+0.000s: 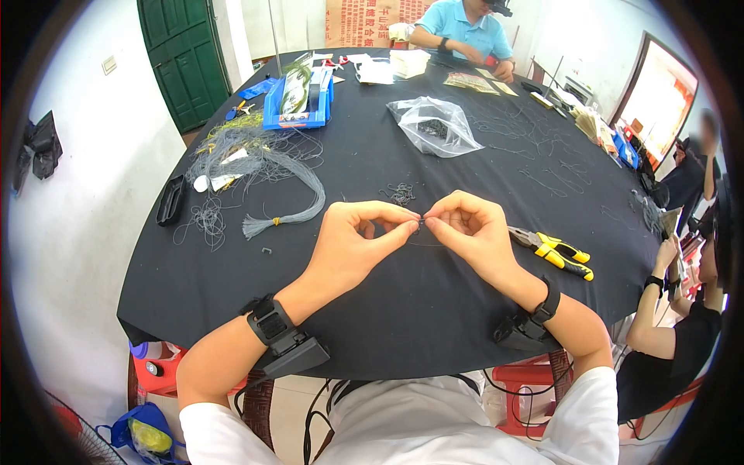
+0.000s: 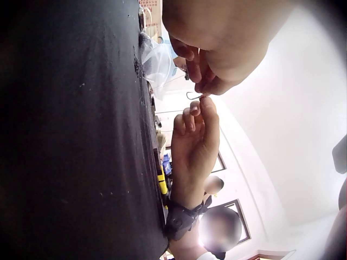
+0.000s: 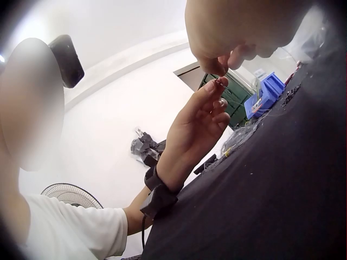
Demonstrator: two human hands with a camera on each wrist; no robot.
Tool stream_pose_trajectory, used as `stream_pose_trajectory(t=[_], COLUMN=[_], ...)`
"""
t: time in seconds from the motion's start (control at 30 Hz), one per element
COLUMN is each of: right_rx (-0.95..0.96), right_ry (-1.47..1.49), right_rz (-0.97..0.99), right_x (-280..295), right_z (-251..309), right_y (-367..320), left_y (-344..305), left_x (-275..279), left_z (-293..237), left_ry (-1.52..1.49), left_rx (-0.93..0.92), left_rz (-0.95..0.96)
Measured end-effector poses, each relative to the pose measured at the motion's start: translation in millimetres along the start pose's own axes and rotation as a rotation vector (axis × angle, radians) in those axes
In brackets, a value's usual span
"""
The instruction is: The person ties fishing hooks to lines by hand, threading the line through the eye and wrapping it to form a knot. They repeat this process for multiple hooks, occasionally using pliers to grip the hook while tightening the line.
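Fingertip to fingertip, both hands meet over the near middle of the table. The left hand (image 1: 349, 242) pinches a small dark fish hook (image 2: 191, 96) between thumb and forefinger; its bend juts out from the fingertips in the left wrist view. Close against it, the thumb and forefinger of the right hand (image 1: 474, 232) pinch thin fishing line (image 1: 425, 245), a strand of which curves below the fingers. The fingertips hide most of the hook's shank. Just beyond the hands lies a small dark tangled heap (image 1: 400, 194).
Yellow-black pliers (image 1: 554, 252) lie beside the right hand. Left are a tied bundle of grey line (image 1: 298, 205), loose coils and a black tray (image 1: 170, 200). Farther back stand a blue bin (image 1: 298, 120) and a clear plastic bag (image 1: 438, 128). Another person (image 1: 465, 35) sits opposite.
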State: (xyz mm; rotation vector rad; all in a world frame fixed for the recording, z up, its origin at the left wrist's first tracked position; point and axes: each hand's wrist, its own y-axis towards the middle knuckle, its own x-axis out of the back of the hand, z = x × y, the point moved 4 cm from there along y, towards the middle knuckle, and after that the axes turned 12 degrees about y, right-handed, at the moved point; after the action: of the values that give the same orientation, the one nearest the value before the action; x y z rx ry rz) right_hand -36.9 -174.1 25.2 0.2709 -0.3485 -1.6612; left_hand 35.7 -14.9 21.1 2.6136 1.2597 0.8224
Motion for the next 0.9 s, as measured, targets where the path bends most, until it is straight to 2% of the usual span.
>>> stream_pose_trajectory(t=[0.23,0.33,0.43,0.83,0.9], right_rx=[-0.019,-0.043,-0.108,-0.101,-0.048], right_ry=[0.019,-0.041,0.002,-0.038,-0.050], right_rz=[0.026,0.093,0.087,0.107,0.104], right_x=[-6.9,-8.9,-4.7,-5.5,-4.6], right_z=[1.5,-1.3,-8.9,-9.0,-9.5], right_y=[-0.5,-0.4,0.2,-1.2,0.1], left_y=[1.7,0.9,0.1,1.8,0.4], left_x=[-3.0,-1.1,0.3,-1.5,-1.1], left_z=[7.5,4.4,1.3,4.2,3.9], left_ry=[-0.072,-0.043,0.007,-0.027,-0.029], left_rx=[-0.053,-0.028,-0.060,-0.078,-0.035], left_rz=[-0.077,-0.012,-0.037,-0.039,-0.020])
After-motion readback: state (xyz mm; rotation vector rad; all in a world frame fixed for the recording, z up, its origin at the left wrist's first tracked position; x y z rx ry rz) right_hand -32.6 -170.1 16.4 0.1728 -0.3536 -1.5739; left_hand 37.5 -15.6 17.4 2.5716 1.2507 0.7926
